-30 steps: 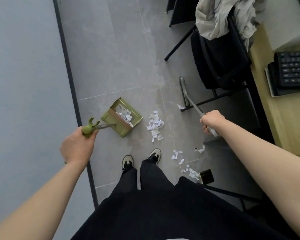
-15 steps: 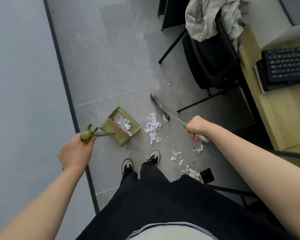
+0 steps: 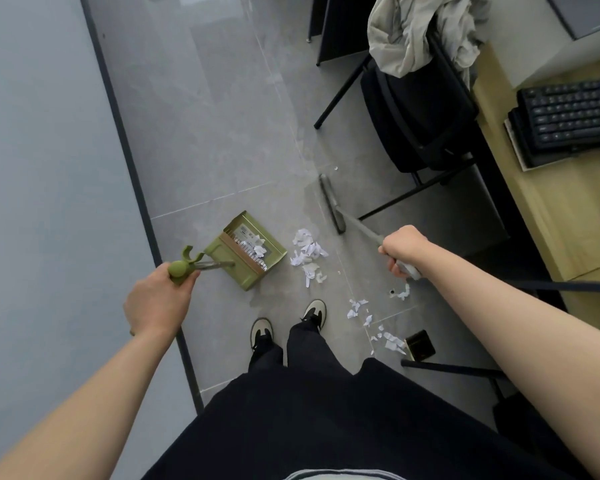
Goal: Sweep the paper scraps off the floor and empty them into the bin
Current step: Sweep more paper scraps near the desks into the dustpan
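My left hand [image 3: 156, 299] grips the green top of a long-handled green dustpan [image 3: 248, 258] that rests on the grey tile floor with a few white scraps inside. My right hand [image 3: 400, 249] grips the grey handle of a broom, whose narrow head [image 3: 331, 202] lies on the floor just right of the pan. A small pile of white paper scraps [image 3: 307, 256] sits between the pan's mouth and the broom head. More scraps [image 3: 357, 308] trail to the right of my shoes, down to another cluster [image 3: 390, 341].
A black chair [image 3: 420, 112] draped with a pale cloth [image 3: 409, 32] stands at the upper right, its legs close to the broom head. A wooden desk [image 3: 551, 209] with a black keyboard [image 3: 572, 116] fills the right edge. A wall with a dark baseboard [image 3: 132, 168] runs along the left.
The broom head swung left toward the scrap pile half a second ago and has since drawn back slightly up and to the right. The dustpan and my left hand have stayed in place.
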The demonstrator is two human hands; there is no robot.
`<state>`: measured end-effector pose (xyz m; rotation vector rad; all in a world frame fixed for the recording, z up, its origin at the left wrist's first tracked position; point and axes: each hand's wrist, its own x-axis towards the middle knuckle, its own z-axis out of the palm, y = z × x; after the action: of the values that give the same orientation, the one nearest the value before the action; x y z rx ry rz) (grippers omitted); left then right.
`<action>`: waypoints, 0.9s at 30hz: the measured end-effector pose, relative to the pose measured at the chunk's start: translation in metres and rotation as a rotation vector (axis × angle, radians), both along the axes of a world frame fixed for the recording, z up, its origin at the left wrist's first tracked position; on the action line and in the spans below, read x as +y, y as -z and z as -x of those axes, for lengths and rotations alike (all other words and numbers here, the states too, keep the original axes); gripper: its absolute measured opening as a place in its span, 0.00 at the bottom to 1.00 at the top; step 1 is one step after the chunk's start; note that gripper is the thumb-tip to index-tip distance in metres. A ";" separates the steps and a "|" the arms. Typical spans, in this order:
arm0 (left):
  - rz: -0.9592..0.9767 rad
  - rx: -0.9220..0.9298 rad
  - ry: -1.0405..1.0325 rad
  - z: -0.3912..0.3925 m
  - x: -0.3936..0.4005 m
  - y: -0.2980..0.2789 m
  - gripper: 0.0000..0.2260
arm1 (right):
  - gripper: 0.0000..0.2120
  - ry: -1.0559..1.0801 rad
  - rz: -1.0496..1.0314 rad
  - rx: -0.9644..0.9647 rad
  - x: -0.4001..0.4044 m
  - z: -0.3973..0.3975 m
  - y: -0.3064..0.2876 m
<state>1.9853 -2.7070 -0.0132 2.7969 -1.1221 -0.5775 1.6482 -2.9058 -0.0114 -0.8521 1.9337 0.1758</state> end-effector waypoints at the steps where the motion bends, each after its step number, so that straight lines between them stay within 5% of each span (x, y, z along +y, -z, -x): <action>1: 0.002 0.002 -0.009 0.001 0.000 0.001 0.19 | 0.05 -0.012 0.032 0.002 -0.006 -0.002 0.003; 14: -0.011 -0.006 -0.058 0.013 -0.010 0.005 0.18 | 0.09 -0.383 0.057 0.108 -0.107 -0.018 0.018; 20: -0.038 -0.013 -0.029 0.007 -0.002 0.004 0.19 | 0.05 -0.471 -0.036 0.194 -0.098 -0.030 0.016; 27: -0.065 -0.025 0.054 -0.010 0.010 0.004 0.20 | 0.18 -0.613 -0.081 0.229 -0.056 -0.035 0.003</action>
<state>1.9949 -2.6970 -0.0176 2.8443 -1.2090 -0.5961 1.6829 -2.9622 -0.0140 -1.3981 1.7980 0.7374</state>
